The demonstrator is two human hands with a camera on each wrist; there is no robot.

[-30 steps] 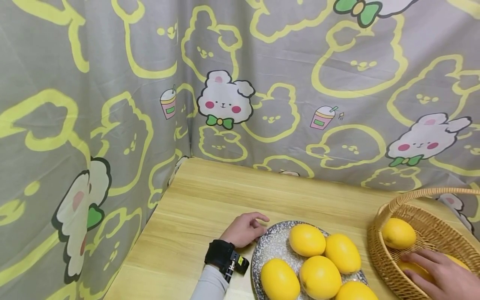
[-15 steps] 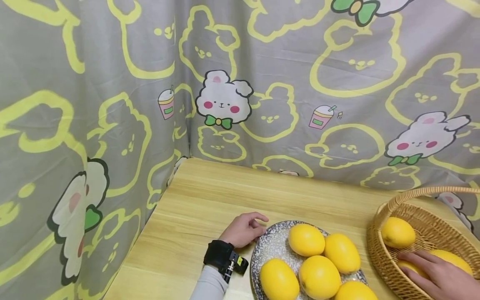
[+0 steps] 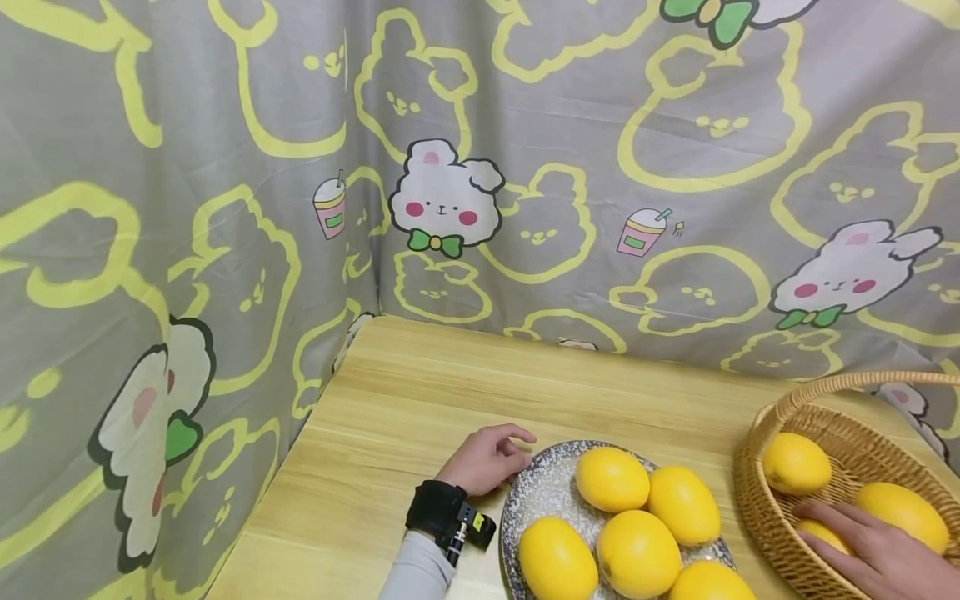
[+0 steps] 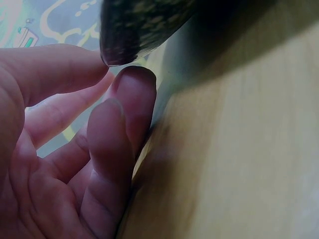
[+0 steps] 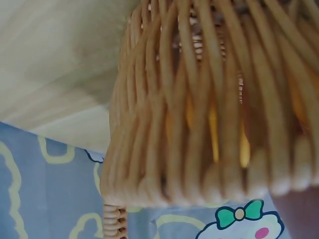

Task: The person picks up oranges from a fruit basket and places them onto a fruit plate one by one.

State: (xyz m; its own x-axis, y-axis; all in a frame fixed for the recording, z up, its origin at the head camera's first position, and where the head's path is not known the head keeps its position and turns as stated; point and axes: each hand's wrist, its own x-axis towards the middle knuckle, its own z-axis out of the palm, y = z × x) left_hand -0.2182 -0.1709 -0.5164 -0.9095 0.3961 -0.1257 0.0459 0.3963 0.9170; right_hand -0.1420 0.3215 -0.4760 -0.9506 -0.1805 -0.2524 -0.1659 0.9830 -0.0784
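A speckled grey plate (image 3: 543, 492) holds several yellow lemons (image 3: 639, 554) near the front of the table. My left hand (image 3: 483, 460) rests on the wood at the plate's left rim, fingers loosely bent. In the left wrist view the thumb tip meets the dark rim (image 4: 142, 30) and the other fingertips lie just below it. Inside the wicker basket (image 3: 765, 517) at the right, my right hand (image 3: 877, 546) grips a lemon (image 3: 823, 535), its fingers covering most of it. Two more lemons lie there: one at the back left (image 3: 797, 464), one to the hand's right (image 3: 902, 515).
The basket's arched handle (image 3: 862, 382) rises over its back side. In the right wrist view, the woven wall (image 5: 199, 124) blocks sight of the hand's grip. A patterned grey curtain (image 3: 562, 167) hangs behind and to the left of the wooden table (image 3: 360, 442).
The right hand has shifted slightly down in the basket, covering more of its lemon. The lemon to its right shows much more now. The left hand stays at the plate.
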